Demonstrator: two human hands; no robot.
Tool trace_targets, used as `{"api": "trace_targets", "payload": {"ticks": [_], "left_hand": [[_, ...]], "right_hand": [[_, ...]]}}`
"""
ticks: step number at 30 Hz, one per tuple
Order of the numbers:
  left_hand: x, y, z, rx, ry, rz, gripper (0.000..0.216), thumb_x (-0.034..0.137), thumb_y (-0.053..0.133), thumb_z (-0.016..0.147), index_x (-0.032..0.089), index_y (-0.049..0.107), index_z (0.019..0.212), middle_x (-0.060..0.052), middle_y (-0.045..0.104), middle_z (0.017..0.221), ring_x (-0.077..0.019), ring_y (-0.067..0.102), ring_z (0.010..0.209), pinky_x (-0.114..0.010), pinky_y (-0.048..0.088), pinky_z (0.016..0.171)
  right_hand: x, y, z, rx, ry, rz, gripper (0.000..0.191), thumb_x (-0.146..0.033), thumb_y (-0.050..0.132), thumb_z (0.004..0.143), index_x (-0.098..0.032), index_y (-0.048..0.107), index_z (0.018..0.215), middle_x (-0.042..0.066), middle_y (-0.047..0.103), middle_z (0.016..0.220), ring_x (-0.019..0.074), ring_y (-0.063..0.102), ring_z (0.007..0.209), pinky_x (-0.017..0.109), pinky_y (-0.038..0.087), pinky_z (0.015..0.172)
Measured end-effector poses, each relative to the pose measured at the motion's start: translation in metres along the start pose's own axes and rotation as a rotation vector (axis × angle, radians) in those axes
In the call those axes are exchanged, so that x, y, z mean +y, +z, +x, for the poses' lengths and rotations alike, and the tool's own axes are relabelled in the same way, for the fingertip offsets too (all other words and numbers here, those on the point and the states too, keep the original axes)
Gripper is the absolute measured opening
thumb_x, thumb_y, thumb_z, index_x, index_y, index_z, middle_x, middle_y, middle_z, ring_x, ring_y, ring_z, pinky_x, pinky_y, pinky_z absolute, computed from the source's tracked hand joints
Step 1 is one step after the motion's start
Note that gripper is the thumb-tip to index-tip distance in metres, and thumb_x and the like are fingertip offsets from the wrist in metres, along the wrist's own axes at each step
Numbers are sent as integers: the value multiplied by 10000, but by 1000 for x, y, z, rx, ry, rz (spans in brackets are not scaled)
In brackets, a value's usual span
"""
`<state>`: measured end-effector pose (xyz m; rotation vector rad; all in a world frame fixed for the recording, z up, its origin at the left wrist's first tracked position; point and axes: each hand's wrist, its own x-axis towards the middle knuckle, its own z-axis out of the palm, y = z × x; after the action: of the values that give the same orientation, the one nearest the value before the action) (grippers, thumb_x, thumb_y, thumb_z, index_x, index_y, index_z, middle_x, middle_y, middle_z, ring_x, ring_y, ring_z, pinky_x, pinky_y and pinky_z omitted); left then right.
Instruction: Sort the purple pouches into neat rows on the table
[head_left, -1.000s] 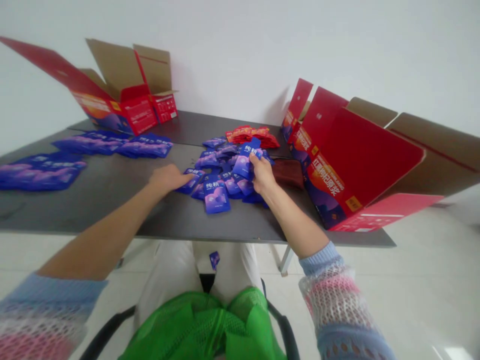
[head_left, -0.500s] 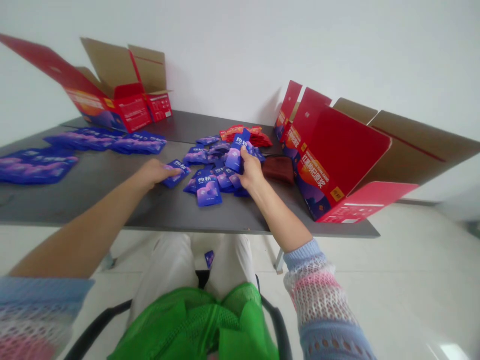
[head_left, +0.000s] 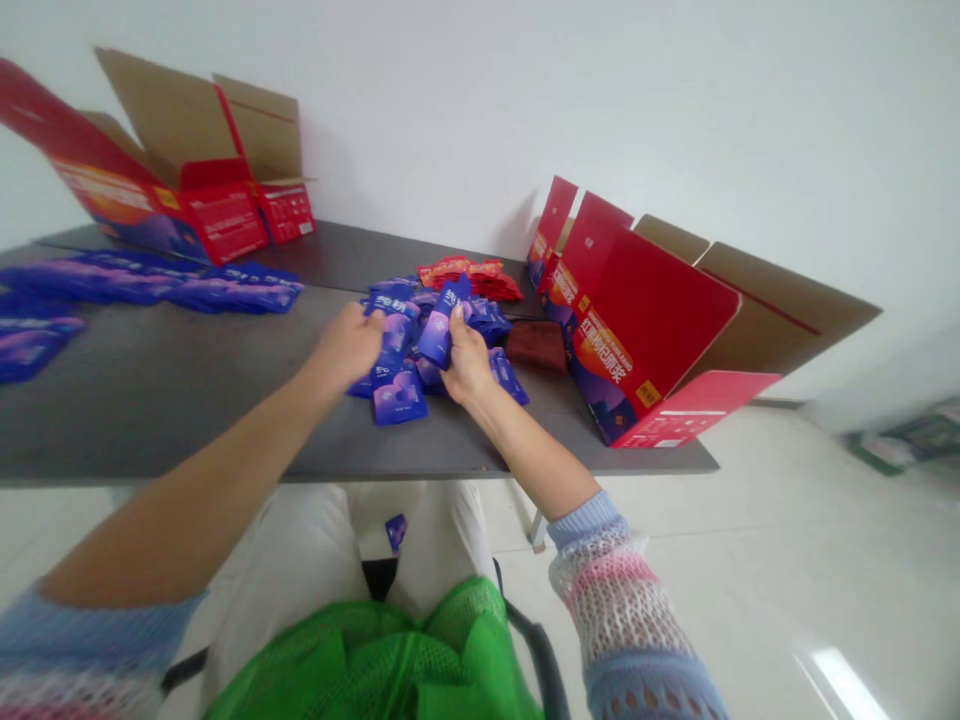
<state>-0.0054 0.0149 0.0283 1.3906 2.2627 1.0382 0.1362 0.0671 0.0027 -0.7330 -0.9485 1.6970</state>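
Observation:
My left hand (head_left: 351, 345) is closed on the edge of a blue-purple sachet (head_left: 396, 325), held over the left side of a loose sachet pile. Close beside it, my right hand (head_left: 466, 358) grips another blue-purple sachet (head_left: 437, 335), tilted, with the thumb on its face; whether more than one is in that hand I cannot tell. Under and around both hands lies the pile, with one sachet (head_left: 400, 398) at its front and another (head_left: 508, 378) right of my right wrist. Red sachets (head_left: 472, 277) lie in a heap just behind.
Rows of blue sachets (head_left: 150, 282) lie along the left of the dark table (head_left: 187, 400). An open red carton (head_left: 225, 215) stands back left, another (head_left: 637, 330) at right. A brown cloth-like item (head_left: 538, 346) sits by the right carton. One sachet (head_left: 396, 531) is on the floor.
My left hand has moved right and lifted its sachet, coming close to my right hand. The right hand still holds its sachet. The view has shifted slightly to the right.

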Motion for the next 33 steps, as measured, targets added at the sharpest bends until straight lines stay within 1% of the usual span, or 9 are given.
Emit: {"api": "trace_targets", "payload": {"ticks": [2,5,9,13,18,22,24,27,33], "left_hand": [[20,16,-4,-33,101,-45,342,310,391,1041,114,649,1151,-175,711,1241,-309,663,1162,-396,500,1029],[40,33,-18,34,186,-71,371,286,308,1063,139,620,1201,-164,709,1234,-298,659,1179,-383,493,1020],[55,43,-38,140,132,5,409,342,264,1081,186,608,1238,-153,726,1180,-342,679,1154,-428,488,983],[64,43,-45,122,44,86,512,406,201,1086,173,633,1230,-194,732,1176,-394,685,1160,-485,471,996],[44,22,-43,149,-88,201,607,516,316,1044,71,560,1376,-284,711,1219,-475,674,1154,-567,485,963],[12,10,-52,102,-208,404,655,570,375,1004,27,645,1252,-330,712,1172,-494,682,1133,-605,497,966],[3,12,-61,85,-216,475,686,615,428,978,18,645,1238,-333,715,1156,-492,689,1127,-614,497,990],[-1,24,-73,49,-156,505,794,666,614,878,20,556,1337,-326,702,1198,-489,690,1136,-592,522,985],[-4,40,-81,22,-67,327,763,540,745,850,94,458,1398,-272,650,1351,-441,681,1208,-515,546,994]], "right_hand": [[2,0,-4,-7,-43,1,447,-672,730,867,-242,608,895,-8,718,754,205,747,848,352,649,836],[-3,-4,-5,-46,-82,23,390,-610,725,885,-235,626,926,7,768,842,205,758,934,338,636,877],[-14,-10,1,-115,-33,17,345,-577,714,889,-238,657,927,16,785,849,222,762,997,359,634,901],[-16,-15,7,-77,27,-21,250,-470,742,893,-236,663,852,-3,765,774,213,768,959,361,625,924],[-15,-17,12,119,75,-51,187,-246,745,911,-202,647,758,-35,673,593,190,744,726,356,632,868],[-16,-20,15,58,143,-46,217,-287,807,882,-192,641,779,-40,657,575,184,715,631,370,647,817],[-16,-21,15,12,156,-39,217,-306,820,876,-188,651,810,-40,664,584,177,712,625,362,650,808],[-14,-20,14,-22,191,-38,189,-277,762,926,-175,654,810,-35,668,579,157,694,591,343,650,796],[-12,-16,11,-20,250,-31,234,-300,764,929,-183,633,774,-39,653,556,154,696,583,332,649,788]]}}
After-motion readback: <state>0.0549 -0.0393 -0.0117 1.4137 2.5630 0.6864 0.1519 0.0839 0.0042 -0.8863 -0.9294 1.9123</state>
